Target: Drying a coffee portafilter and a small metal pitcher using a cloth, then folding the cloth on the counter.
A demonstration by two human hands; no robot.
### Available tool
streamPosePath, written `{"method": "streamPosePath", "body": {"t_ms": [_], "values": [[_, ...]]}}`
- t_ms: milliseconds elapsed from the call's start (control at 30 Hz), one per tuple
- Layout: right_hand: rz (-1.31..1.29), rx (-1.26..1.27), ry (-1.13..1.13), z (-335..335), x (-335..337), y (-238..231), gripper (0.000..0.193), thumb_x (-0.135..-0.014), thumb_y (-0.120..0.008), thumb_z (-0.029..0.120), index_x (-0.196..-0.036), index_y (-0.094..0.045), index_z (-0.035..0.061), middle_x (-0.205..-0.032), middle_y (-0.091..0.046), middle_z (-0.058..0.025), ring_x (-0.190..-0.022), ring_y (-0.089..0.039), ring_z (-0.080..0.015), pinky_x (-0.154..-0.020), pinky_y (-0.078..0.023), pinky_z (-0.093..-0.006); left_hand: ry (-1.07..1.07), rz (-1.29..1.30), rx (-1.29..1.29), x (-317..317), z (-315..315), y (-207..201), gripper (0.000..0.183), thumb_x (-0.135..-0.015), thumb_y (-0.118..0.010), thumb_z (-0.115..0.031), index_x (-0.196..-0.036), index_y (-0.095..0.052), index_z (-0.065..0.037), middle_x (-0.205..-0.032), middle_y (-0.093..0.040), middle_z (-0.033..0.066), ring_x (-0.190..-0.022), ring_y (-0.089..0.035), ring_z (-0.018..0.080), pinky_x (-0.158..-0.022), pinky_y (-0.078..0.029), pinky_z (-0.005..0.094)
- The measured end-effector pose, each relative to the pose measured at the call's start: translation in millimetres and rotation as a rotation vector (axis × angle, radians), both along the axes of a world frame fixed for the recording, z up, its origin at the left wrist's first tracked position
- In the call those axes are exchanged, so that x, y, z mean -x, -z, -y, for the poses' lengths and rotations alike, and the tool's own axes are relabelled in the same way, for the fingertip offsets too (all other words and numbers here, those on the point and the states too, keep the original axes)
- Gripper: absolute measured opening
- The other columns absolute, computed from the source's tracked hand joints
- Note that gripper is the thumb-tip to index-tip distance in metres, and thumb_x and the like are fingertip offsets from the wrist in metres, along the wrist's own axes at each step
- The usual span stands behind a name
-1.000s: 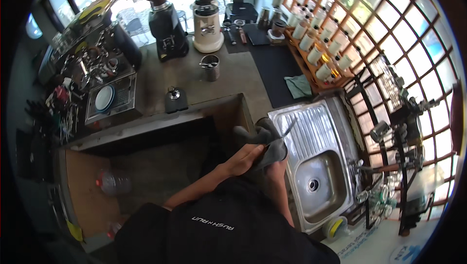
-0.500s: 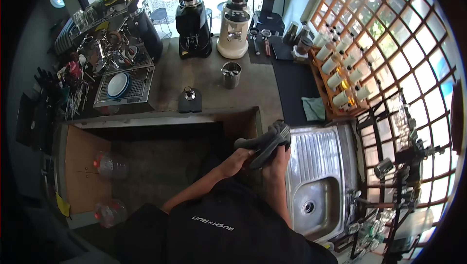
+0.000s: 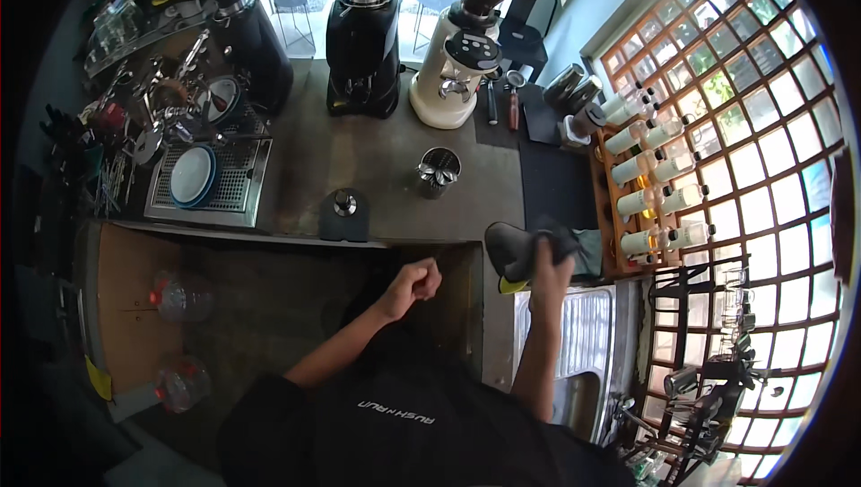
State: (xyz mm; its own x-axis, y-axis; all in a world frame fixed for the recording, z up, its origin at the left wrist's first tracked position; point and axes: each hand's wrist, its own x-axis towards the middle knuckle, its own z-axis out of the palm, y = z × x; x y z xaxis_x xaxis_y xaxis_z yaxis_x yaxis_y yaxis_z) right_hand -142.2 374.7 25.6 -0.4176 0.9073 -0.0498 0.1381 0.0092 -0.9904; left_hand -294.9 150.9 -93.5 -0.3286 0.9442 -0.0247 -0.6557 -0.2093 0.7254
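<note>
Two grinders (image 3: 363,56) stand at the upper middle of the frame, two portafilters (image 3: 514,112) to their right; the centre has one metal canister (image 3: 437,186) and one tamper (image 3: 344,204), the lower left two plastic jugs (image 3: 184,297), right of centre one grey cloth (image 3: 509,245) and one green cloth (image 3: 588,252).

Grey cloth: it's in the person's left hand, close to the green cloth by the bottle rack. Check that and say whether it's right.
Wrong hand: the head view shows the grey cloth in the right hand, with the left hand apart from it. It is indeed close to the green cloth by the bottle rack.
</note>
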Motion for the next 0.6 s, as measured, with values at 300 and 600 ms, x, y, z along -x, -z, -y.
{"method": "streamPosePath", "body": {"t_ms": [300, 600], "values": [[0.220, -0.393, -0.507, 0.5, 93.0, -6.1, 0.056, -0.096, -0.077, 0.005, -0.148, -0.057, -0.0010, -0.131, -0.072, -0.0180, -0.119, -0.072, -0.0230, -0.103, -0.056, -0.0358, -0.090, -0.742, -0.012, 103.3, -84.6, -18.7, 0.021, -0.114, -0.049, -0.020, -0.106, -0.057, -0.002, -0.094, -0.058, 0.0097, -0.088, -0.060, 0.0272, -0.084, -0.049, 0.0401], [0.070, -0.494, -0.241, -7.5, 159.8, -24.9, 0.013, -0.097, -0.081, 0.004, -0.105, -0.073, -0.0021, -0.095, -0.078, -0.0114, -0.091, -0.073, -0.0138, -0.083, -0.057, -0.0311, -0.081, -1.399, 0.023, 177.8, -102.0, -58.2, 0.020, -0.103, -0.064, -0.012, -0.121, -0.065, -0.002, -0.110, -0.068, 0.0168, -0.109, -0.066, 0.0385, -0.095, -0.053, 0.0496]]}}
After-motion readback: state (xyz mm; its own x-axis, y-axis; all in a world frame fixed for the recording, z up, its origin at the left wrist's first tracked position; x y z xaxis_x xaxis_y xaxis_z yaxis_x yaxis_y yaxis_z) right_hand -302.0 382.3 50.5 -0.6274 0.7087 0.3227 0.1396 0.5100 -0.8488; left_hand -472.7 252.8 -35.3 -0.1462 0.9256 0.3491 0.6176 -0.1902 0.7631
